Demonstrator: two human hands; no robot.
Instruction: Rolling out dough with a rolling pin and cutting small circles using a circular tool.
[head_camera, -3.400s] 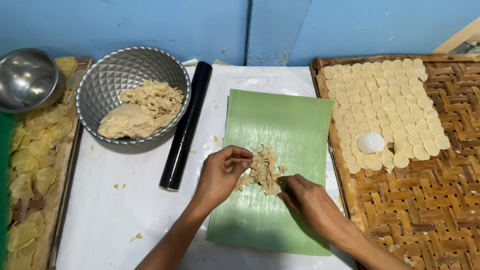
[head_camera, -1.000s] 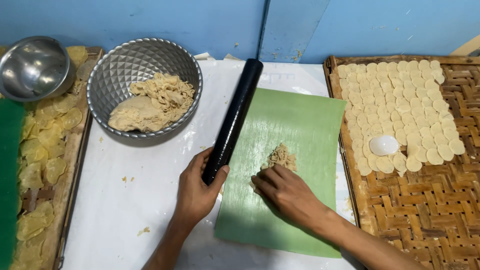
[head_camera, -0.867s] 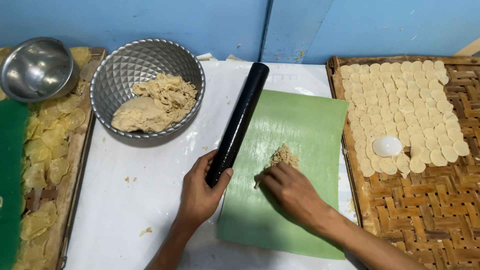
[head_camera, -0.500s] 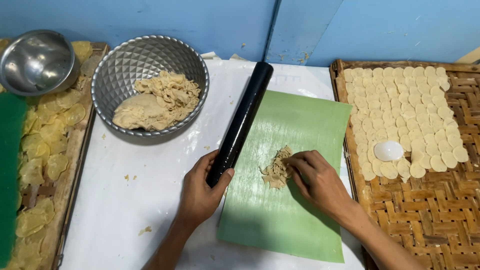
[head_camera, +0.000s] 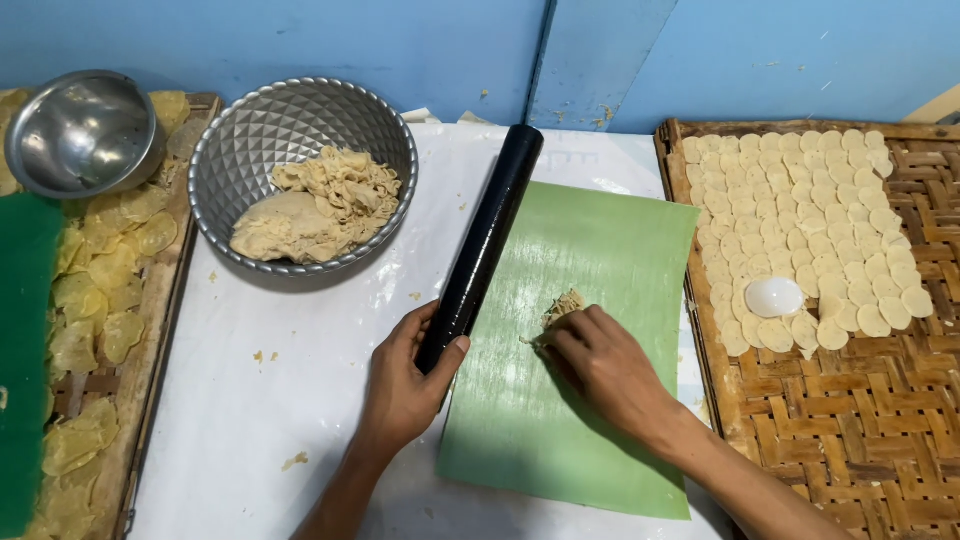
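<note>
dough scraps (head_camera: 565, 306), a small crumbly beige clump, sitting near the middle of a green banana-leaf sheet (head_camera: 590, 250) and mostly covered by the right hand (head_camera: 600, 365). right hand lying palm down on the sheet, fingers (head_camera: 570, 335) pressed together and curled over the clump, fingertips touching it. left hand (head_camera: 405, 385) just beside, at the sheet's left edge, fingers and thumb wrapped around the near end of a black rolling pin (head_camera: 485, 240). rolling pin slanted away from the body, far end near the blue wall (head_camera: 300, 40), lying along the left edge of the green sheet. green sheet spread on a white-covered table (head_camera: 270, 400), with a few crumbs scattered on the white surface. farther left and back, a faceted silver bowl (head_camera: 240, 130) holding a larger mass of the same beige dough (head_camera: 315, 205). at the far left, a smaller shiny metal bowl (head_camera: 80, 130) resting on a wooden tray (head_camera: 150, 330) of thin yellowish chips (head_camera: 100, 290), with a green strip (head_camera: 25, 340) along the edge. on the right, a woven bamboo tray (head_camera: 850, 420) carrying neat rows of small pale dough discs (head_camera: 800, 220), with a white round cutter (head_camera: 774, 296) among the nearest rows.
</note>
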